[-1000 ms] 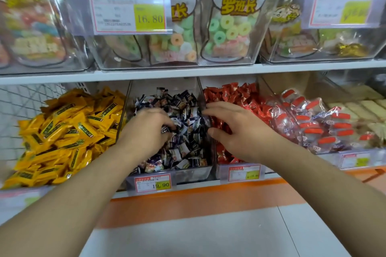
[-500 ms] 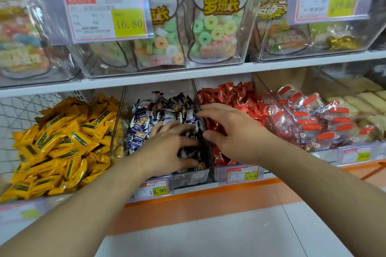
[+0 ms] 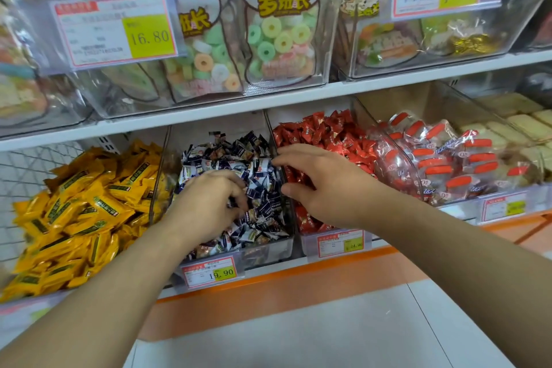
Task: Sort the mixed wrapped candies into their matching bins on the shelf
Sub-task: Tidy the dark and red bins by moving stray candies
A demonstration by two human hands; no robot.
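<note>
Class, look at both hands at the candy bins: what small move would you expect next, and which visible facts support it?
Probably the left hand lifts out of the dark-wrapped candies with whatever its curled fingers have gathered; whether it grips one is hidden. The right hand hovers spread over the divider beside the red candies, seemingly ready to take a stray.

This is a shop, at its sweets aisle. White shelves (image 3: 209, 112) carry clear plastic bins, each fronted by a red-bordered price tag: one tag (image 3: 213, 272) reading 19.90 sits just below the fingers (image 3: 236, 188), another tag (image 3: 115, 31) reading 16.80 hangs well above them. The bins hold loose wrapped sweets sorted by kind: yellow packs (image 3: 80, 212) left of the fingers, red candies (image 3: 328, 134) right of them, and printed bags of ring gummies (image 3: 280, 39) above.
</note>
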